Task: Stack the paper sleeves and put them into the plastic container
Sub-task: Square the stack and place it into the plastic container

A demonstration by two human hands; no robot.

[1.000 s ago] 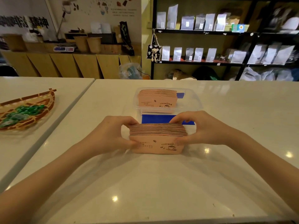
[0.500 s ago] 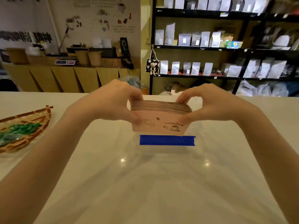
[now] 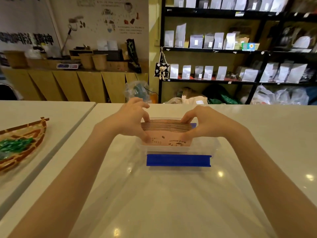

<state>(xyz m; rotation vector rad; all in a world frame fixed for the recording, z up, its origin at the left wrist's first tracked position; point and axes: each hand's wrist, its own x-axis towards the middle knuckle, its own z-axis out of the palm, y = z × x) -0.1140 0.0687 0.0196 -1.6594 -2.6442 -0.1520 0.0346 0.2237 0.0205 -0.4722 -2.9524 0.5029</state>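
A stack of pink paper sleeves (image 3: 167,134) with a coffee-cup print stands on edge inside the clear plastic container (image 3: 207,146), whose near side carries a blue clip (image 3: 178,160). My left hand (image 3: 132,121) grips the stack's left end and my right hand (image 3: 204,124) grips its right end, fingers over the top edges. The stack's lower part sits below the container's rim. The earlier stack in the container is hidden behind this one.
A woven basket (image 3: 22,146) holding green wrapped items lies on the neighbouring table at the left. A gap runs between the two white tables (image 3: 163,203). Shelves of pouches and a wooden counter stand behind.
Both hands lifted the stack off the table, carried it forward over the blue clip and lowered it into the container.
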